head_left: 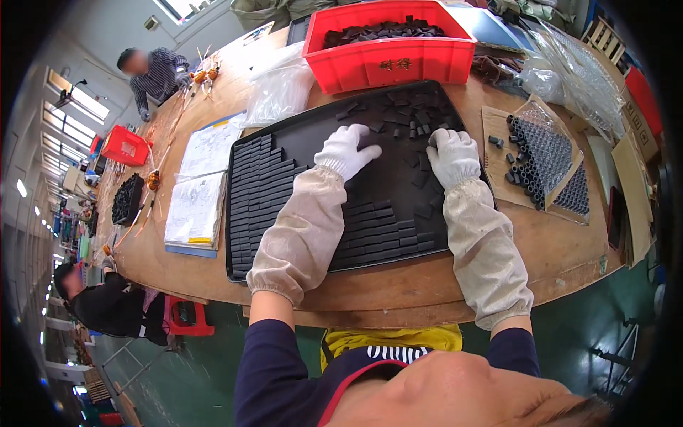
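A large black tray (pixel 306 142) lies in front of me on the table. Neat rows of small flat black pieces (pixel 260 192) fill its left side and near edge. Loose black pieces (pixel 405 107) are scattered at its far right, a few standing on end. My left hand (pixel 348 151), in a white glove, hovers over the tray's middle, its thumb spread from the fingers and nothing visible between them. By the right rim, my gloved right hand (pixel 453 156) has its fingers curled downward beside the loose pieces. Its fingertips are hidden, so what they hold cannot be made out.
Behind the tray stands a red bin (pixel 391 60) heaped with black pieces. Short dark tubes (pixel 544 153) lie on cardboard at right, partly under clear plastic. An open binder of papers (pixel 199 185) and plastic bags (pixel 281 92) lie left. Two people sit at the table's left.
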Demonstrator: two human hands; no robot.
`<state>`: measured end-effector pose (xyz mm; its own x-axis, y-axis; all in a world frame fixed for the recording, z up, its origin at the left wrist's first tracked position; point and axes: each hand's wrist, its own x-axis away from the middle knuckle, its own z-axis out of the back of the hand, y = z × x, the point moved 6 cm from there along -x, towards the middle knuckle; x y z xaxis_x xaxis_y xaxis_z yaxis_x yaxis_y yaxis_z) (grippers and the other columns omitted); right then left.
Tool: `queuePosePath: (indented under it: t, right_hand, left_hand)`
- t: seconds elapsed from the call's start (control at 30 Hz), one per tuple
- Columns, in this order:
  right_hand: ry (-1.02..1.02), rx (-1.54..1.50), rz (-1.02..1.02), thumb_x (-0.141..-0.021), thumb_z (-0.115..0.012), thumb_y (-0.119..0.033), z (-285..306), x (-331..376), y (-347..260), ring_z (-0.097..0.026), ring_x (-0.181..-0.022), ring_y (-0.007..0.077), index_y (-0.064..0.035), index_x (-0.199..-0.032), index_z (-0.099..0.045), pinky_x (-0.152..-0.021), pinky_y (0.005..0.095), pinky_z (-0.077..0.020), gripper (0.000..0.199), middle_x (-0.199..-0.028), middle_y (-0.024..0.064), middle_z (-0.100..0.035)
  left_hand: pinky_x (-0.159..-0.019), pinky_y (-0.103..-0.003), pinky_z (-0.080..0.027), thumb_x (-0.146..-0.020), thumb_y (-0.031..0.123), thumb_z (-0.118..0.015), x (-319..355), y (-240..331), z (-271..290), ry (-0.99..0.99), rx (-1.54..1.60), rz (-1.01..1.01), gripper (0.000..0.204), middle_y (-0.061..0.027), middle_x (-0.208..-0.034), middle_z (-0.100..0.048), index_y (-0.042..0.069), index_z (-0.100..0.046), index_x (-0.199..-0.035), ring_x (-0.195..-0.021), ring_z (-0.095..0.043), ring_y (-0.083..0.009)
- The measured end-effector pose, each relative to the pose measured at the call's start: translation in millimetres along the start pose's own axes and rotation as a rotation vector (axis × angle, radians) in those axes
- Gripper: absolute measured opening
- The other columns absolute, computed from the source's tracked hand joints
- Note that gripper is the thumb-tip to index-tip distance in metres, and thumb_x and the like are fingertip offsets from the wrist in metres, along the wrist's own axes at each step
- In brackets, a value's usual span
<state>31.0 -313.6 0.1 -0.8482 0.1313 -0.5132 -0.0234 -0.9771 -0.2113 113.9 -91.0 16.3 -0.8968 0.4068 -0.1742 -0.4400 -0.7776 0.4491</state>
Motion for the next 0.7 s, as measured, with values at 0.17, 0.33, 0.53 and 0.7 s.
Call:
queuePosePath:
  t: [0.17, 0.33, 0.53, 0.7]
  right_hand:
    - [-0.033, -0.001, 0.082, -0.08, -0.077, -0.024, -3, 4, -5, -0.064, -0.096, 0.0315, -0.015, -0.102, -0.069, -0.083, 0.047, -0.0498, 0.025, -0.095, 0.0074, -0.068]
    - [0.032, -0.041, 0.145, -0.081, -0.077, -0.022, 2, 3, -11, -0.065, -0.094, 0.0308, -0.0143, -0.103, -0.068, -0.082, 0.0466, -0.0501, 0.025, -0.094, 0.0073, -0.068]
    - [0.11, -0.37, 0.346, -0.081, -0.078, -0.023, 21, 8, -48, -0.065, -0.093, 0.0296, -0.0163, -0.101, -0.066, -0.081, 0.0427, -0.05, 0.024, -0.096, 0.005, -0.067]
    - [0.075, -0.611, 0.32, -0.08, -0.078, -0.018, 25, 10, -58, -0.066, -0.09, 0.0311, -0.0168, -0.104, -0.07, -0.079, 0.0443, -0.052, 0.026, -0.09, 0.0059, -0.068]
  left_hand:
    - [-0.099, -0.045, -0.051, -0.089, 0.032, -0.07, 4, -10, -10, -0.197, -0.15, -0.029, 0.036, -0.018, -0.118, -0.067, 0.013, -0.07, -0.119, -0.114, -0.064, -0.0382]
    - [-0.097, -0.046, -0.051, -0.088, 0.027, -0.071, 2, -11, -13, -0.23, -0.154, 0.018, 0.03, -0.0181, -0.117, -0.067, 0.011, -0.07, -0.113, -0.112, -0.064, -0.0383]
    - [-0.092, -0.044, -0.052, -0.09, 0.025, -0.071, 17, -1, -9, -0.126, 0.078, 0.06, 0.023, -0.0144, -0.107, -0.07, 0.01, -0.069, -0.107, -0.105, -0.067, -0.033]
    - [-0.085, -0.028, -0.051, -0.094, 0.017, -0.07, 35, 6, -10, -0.087, 0.595, 0.07, 0.021, -0.0039, -0.096, -0.069, 0.003, -0.065, -0.109, -0.091, -0.062, -0.0115]
